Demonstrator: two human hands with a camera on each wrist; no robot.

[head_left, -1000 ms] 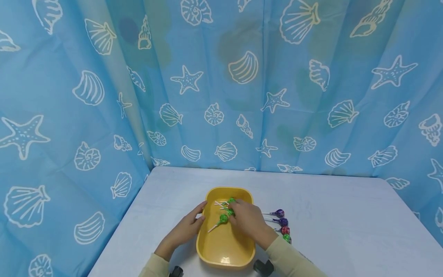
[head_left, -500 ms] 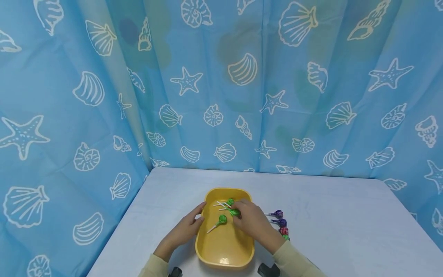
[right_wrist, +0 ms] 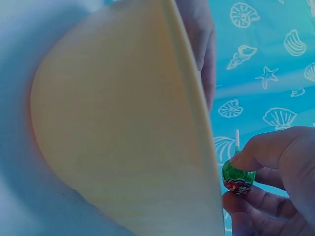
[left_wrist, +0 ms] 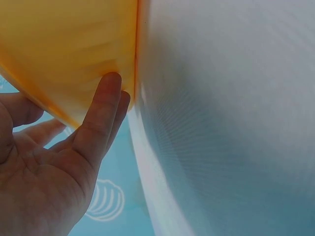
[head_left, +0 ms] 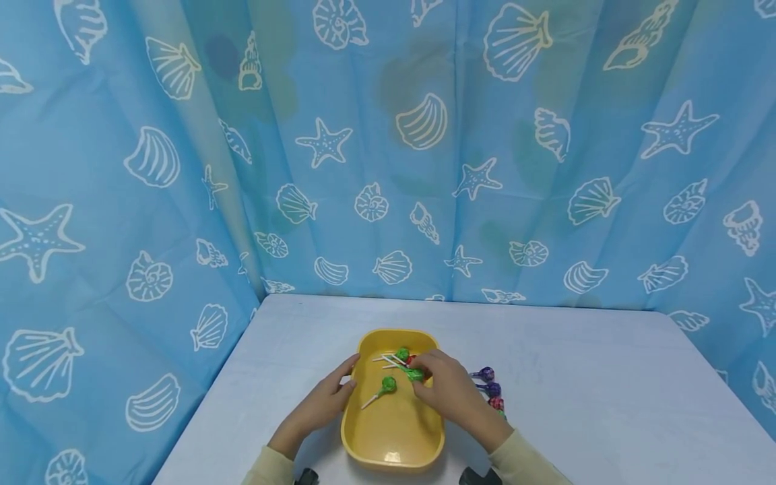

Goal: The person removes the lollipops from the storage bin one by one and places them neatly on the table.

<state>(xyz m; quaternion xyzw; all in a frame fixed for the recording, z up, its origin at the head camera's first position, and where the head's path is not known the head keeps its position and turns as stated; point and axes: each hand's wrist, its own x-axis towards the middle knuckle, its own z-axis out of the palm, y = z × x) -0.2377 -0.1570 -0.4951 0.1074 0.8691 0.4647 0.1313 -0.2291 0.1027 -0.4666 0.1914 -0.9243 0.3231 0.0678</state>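
Between the thumb and fingers of my right hand [head_left: 451,391] is a green-wrapped lollipop [right_wrist: 238,177], its white stick standing up in the right wrist view. The hand is over the right side of a yellow tray [head_left: 394,431]. Inside the tray lie a green lollipop [head_left: 388,385] near the middle and another green lollipop [head_left: 402,353] at the far end. A red lollipop [head_left: 411,360] shows partly beside the right fingers. My left hand [head_left: 324,404] rests with nearly straight fingers [left_wrist: 101,113] against the tray's outer left wall.
Right of the tray, on the white table [head_left: 594,391], lie two purple lollipops, one [head_left: 485,373] farther back, with a red lollipop [head_left: 496,404] and a partly hidden green one [head_left: 501,415] nearer. A blue shell-patterned curtain [head_left: 388,168] stands behind the table.
My right hand has drawn slightly back to the right with the green lollipop, and a red lollipop in the tray has come into sight. My left hand stays at the tray's side.
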